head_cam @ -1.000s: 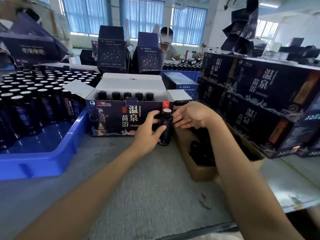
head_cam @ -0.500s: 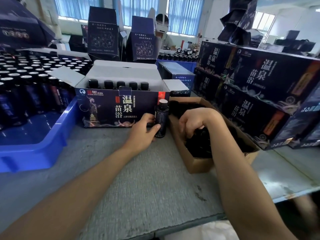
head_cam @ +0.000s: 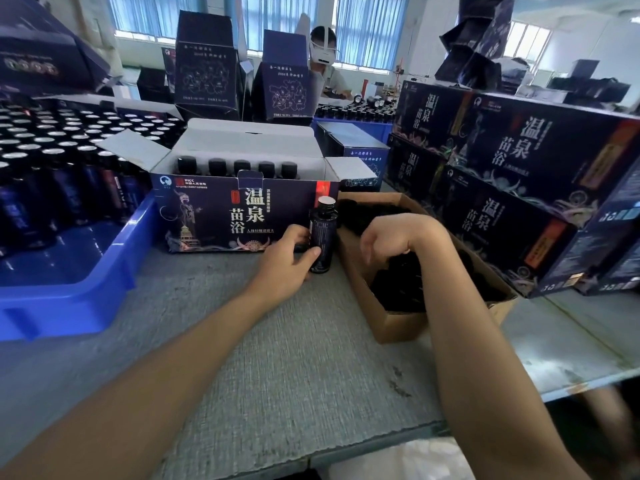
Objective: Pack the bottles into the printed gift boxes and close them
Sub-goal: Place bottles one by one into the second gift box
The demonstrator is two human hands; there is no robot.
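Sunk lower into the carton (head_cam: 391, 327) with the right hand (head_cam: 391, 237), fingers curled, grasp hidden. Keep the bottle (head_cam: 323, 233) upright on the table (head_cam: 277, 358), left hand (head_cam: 287, 258) clamped round it.

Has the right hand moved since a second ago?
Yes. The right hand left the bottle cap and dropped rightward into the brown cardboard box.

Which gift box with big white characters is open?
The gift box behind the left hand: flaps raised, bottle caps showing. The stacked boxes at right are shut.
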